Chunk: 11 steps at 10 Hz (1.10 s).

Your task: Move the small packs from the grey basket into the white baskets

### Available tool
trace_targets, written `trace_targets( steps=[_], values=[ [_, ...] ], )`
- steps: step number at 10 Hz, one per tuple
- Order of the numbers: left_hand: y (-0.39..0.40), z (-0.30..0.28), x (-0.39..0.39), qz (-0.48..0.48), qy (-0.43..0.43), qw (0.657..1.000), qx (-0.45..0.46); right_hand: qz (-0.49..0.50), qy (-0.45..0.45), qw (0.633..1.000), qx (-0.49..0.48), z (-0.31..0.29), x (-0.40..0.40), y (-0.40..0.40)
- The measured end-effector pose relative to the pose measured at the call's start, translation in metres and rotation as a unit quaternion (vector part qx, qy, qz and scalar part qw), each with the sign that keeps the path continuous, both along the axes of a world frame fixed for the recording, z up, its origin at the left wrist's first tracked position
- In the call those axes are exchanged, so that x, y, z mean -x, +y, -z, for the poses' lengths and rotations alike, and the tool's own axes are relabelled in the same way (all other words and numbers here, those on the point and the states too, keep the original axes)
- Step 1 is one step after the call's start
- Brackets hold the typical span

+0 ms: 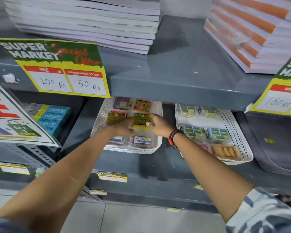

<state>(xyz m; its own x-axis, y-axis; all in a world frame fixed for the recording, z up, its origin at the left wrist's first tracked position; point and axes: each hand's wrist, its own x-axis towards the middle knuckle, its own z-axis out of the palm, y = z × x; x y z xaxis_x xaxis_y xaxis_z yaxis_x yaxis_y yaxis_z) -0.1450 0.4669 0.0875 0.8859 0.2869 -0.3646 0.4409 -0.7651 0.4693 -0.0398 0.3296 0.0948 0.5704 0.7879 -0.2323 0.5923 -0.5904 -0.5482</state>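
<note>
- Head view: your two hands meet on one yellow-green pack [141,121], held just above the middle of the left white basket [97,130] on a grey metal shelf [141,165].
- Your left hand [123,126] closes on the pack's left edge, fingers curled around it.
- Your right hand [156,123] grips the pack's right edge; a black-and-red band [172,137] circles that wrist.
- Inside the same basket, similar colourful packs [142,104] lie toward the back and left, and clear labelled tubs [140,140] sit at the near end, just below your hands.
- Well to the right, apart from the first, stands a second white basket [238,132], perforated like the other; it carries small blue-and-yellow packs [217,133] in rows, with a tan item [226,151] and something pink at its near end.
- On the same shelf to the left, blue boxes [52,118] are stacked beside the left basket, partly behind a slanted promotional sign [12,125].
- At the far right of that shelf lies a dark grey bag [275,145].
- Above, the upper shelf [183,76] overhangs both baskets' far ends; it bears a stack of pale notebooks [84,22] at left and an orange-spined stack [252,31] at right.
- Hanging from its front edge, a yellow-and-green offer card [57,66] reads "100 Rs" and "50 Rs"; another card [280,91] at right is cut off by the frame.
- No grey basket appears in this view.
- Your patterned sleeves [259,211] edge the bottom corners.
</note>
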Motion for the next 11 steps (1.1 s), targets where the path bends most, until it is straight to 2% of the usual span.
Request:
trace_targets(
  steps=[1, 2, 4, 7, 8, 9, 10, 11],
  values=[
    [0.004, 0.003, -0.011, -0.096, -0.003, 0.995, -0.016, 0.130, 0.141, 0.979, -0.061, 0.002, -0.002, 0.016],
    [0.007, 0.016, -0.018, -0.105, 0.015, 0.994, -0.004, 0.202, 0.233, 0.950, -0.047, 0.011, -0.001, 0.030],
    [0.007, 0.033, -0.024, -0.088, 0.013, 0.996, 0.018, 0.250, 0.259, 0.933, -0.023, 0.024, 0.002, 0.038],
    [0.001, 0.027, -0.018, -0.096, -0.017, 0.994, 0.040, 0.260, 0.225, 0.938, -0.048, 0.028, 0.003, 0.035],
    [-0.008, 0.020, -0.009, -0.125, -0.059, 0.989, 0.044, 0.245, 0.226, 0.936, -0.110, 0.020, 0.006, 0.023],
    [-0.026, 0.015, 0.008, -0.146, -0.133, 0.980, 0.007, 0.216, 0.197, 0.940, -0.176, 0.016, 0.013, -0.003],
    [-0.050, 0.006, 0.025, -0.136, -0.169, 0.974, -0.059, 0.170, 0.102, 0.959, -0.203, 0.006, 0.029, -0.042],
    [-0.072, 0.004, 0.041, -0.085, -0.255, 0.949, -0.165, 0.123, -0.055, 0.966, -0.222, 0.006, 0.041, -0.083]
  ],
)
